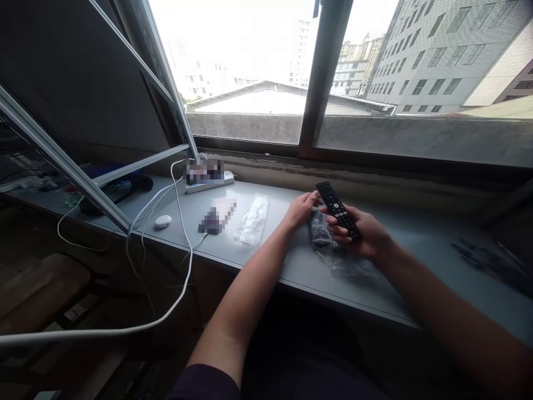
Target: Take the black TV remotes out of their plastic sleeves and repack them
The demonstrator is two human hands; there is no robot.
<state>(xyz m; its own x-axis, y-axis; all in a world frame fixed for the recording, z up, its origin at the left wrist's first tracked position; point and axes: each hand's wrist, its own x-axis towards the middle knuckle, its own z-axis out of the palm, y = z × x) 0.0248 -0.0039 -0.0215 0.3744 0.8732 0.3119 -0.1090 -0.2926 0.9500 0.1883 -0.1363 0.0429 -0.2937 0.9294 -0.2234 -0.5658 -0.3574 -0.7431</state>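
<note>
Remote control [338,211] — black, long and narrow, with rows of small buttons facing up — lies across the right hand [361,233], which is closed around its lower end, thumb on the face and fingers wrapped beneath. Its far end points away toward the window [250,66]. The left hand [300,210] is loosely curled, with its fingertips touching the remote's upper left edge; it does not clasp anything on its own. Both hands hover just above the grey desk [416,244], near its middle.

Directly under the hands lies a crumpled clear plastic bag [333,258] with something dark inside — what it is cannot be told. To the left of the left hand, a second clear plastic bag [253,220] lies flat on the desk, with pale contents. Further left sit a small blurred object, a white oval device [162,221] and, against the window ledge, a white power strip [208,180]. White cables [183,222] run from the strip over the desk's front edge and hang down. A slanted metal frame [62,161] crosses the left side of the view.
</note>
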